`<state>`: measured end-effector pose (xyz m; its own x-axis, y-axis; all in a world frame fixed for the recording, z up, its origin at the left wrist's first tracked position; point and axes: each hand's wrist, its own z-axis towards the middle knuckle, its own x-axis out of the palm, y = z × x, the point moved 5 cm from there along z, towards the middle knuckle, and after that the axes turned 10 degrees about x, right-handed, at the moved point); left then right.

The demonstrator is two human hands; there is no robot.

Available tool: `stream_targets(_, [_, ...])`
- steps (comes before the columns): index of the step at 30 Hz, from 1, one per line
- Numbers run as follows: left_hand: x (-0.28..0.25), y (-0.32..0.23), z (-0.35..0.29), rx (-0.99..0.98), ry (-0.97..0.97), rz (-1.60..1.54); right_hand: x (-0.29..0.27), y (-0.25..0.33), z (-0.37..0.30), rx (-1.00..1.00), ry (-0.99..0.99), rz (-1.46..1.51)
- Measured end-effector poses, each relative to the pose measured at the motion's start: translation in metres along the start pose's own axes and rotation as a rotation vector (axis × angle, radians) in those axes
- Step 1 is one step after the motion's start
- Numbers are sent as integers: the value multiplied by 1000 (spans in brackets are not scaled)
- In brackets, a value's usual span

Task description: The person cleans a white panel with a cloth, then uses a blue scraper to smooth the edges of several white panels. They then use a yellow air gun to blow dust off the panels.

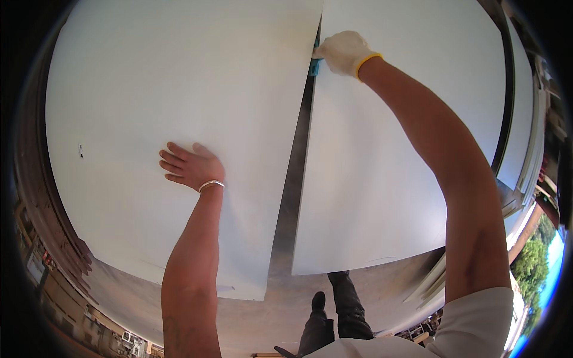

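Observation:
My bare left hand (192, 165), a silver bangle at its wrist, lies flat with fingers spread on the large white panel (179, 77) at left. Toward the far end of the panels, my right hand (346, 52) wears a white glove with a yellow cuff. Its fingers are closed round a small teal tool (314, 68), mostly covered by the glove, so its exact kind does not show. The tool sits at the right edge of the left panel, where a second white panel (382, 179) lies alongside.
A dark wedge-shaped gap (292, 191) between the panels widens toward me. Dark brown stacked boards (45, 197) line the left side. More pale panels (525, 119) stand at right. My legs (343, 304) are on the grey floor (250, 325) below the near edges.

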<state>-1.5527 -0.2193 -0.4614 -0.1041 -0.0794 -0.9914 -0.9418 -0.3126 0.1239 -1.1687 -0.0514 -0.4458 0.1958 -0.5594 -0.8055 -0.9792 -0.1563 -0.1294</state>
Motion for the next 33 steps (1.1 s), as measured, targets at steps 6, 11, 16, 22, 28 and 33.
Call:
stream_targets(6, [3,0,1,18,-64,-28,50,76,-129,-133,123,103])
stream_targets(11, [-7,-3,3,-2,-26,-74,129,141,-262,-94,242,605])
stream_targets(16, [-7,-2,4,-25,22,-85,206,161,-366,480,321,801])
stream_targets(22, [-4,1,3,35,-105,-36,155,144,-296,506,341,702])
stream_targets(28, [-5,0,3,40,-108,3,108,100,-215,548,109,694])
stream_targets(33, [-6,0,2,16,-55,-39,115,102,-230,536,391,581])
